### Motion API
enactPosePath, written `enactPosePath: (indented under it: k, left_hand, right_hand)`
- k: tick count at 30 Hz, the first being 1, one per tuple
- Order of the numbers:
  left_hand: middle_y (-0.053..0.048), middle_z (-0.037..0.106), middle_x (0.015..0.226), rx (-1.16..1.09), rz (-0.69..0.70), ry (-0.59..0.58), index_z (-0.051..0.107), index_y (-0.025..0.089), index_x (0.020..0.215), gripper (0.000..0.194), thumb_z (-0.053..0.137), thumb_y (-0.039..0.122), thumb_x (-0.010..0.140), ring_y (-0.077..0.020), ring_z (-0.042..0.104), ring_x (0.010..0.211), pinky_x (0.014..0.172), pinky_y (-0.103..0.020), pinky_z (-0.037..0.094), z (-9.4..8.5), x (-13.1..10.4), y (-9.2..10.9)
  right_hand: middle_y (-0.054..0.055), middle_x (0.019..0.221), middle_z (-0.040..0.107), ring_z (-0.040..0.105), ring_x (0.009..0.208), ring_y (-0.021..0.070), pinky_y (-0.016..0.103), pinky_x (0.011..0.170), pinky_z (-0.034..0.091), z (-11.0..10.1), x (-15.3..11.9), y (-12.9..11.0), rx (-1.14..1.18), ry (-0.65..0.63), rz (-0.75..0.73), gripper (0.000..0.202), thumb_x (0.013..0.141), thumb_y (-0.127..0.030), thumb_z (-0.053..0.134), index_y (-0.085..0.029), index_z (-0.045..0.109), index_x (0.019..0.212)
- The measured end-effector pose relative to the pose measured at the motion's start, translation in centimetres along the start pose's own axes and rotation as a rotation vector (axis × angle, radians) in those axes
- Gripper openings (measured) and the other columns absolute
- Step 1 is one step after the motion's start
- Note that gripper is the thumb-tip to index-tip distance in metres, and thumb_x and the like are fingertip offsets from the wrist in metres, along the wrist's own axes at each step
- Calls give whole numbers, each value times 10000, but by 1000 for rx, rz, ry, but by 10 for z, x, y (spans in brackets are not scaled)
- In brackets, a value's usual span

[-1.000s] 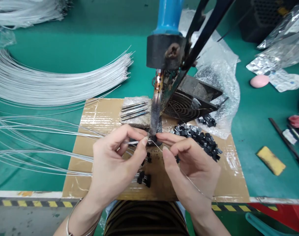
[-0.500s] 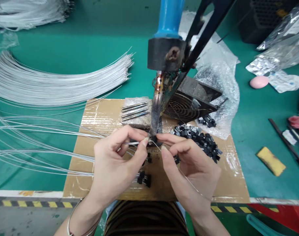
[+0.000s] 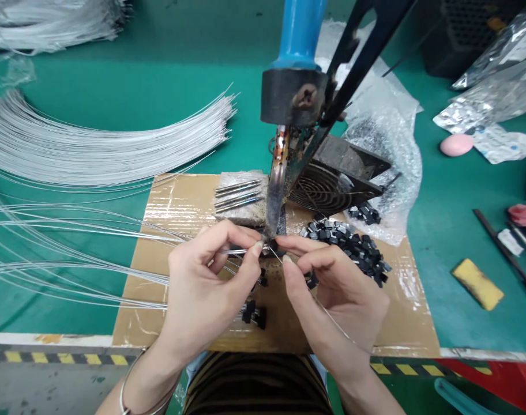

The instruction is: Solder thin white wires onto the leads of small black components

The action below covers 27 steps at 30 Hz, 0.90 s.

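Beneath the tip of a blue-handled soldering iron [image 3: 277,202], my left hand [image 3: 220,276] pinches the end of a white wire [image 3: 233,252] between thumb and fingers. My right hand [image 3: 332,288] holds a thin strand of solder wire [image 3: 332,319], which runs from the iron's tip down across the palm. A small dark piece [image 3: 271,246] lies between my fingertips, largely hidden. Left of the iron, metal rods [image 3: 237,196] rest on a grey block. Black connectors [image 3: 253,314] on wire ends lie below my left hand.
Loose black connectors [image 3: 349,248] are heaped on the cardboard [image 3: 410,305], beside a small fan [image 3: 321,187]. A bundle of white wires [image 3: 116,150] spreads across the left. At right are a yellow sponge [image 3: 478,283], a pink egg-shaped object [image 3: 456,145] and plastic bags [image 3: 483,104].
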State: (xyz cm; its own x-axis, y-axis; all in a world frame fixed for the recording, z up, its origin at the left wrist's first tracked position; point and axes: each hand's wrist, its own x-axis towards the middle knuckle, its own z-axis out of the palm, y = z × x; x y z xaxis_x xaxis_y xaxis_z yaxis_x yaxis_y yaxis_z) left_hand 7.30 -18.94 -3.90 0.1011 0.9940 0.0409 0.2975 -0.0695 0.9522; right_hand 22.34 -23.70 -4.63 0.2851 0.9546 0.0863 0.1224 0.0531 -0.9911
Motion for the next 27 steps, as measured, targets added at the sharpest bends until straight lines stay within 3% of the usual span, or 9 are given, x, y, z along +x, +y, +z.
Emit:
enactPosePath:
  k: [17,23,27]
  left_hand:
    - [72,773,890,59,58,16,718,279,838,207,722,79,891,-138,714,841,784,-316,498,-1,-2,-4]
    - [62,768,889,49,26,9,731,285,836,207,726,86,892,-146,697,848,707,-297,481,-1,-1,-5]
    - [57,768,880,42,35,3,727,273,829,207,724,75,889,-144,693,837,761,-311,491,0,-1,-4]
  right_hand:
    - [45,1160,810,780,1080,205,340,976,596,4,-6,10,41,45,-95,215,895,-7,721,-221,706,885]
    - [44,1148,815,787,1059,197,323,963,602,4,-6,12,7,48,-109,215,884,-2,728,-215,699,877]
    - [44,1138,817,791,1042,197,329,958,608,5,-6,13,2,57,-131,224,876,7,733,-214,702,883]
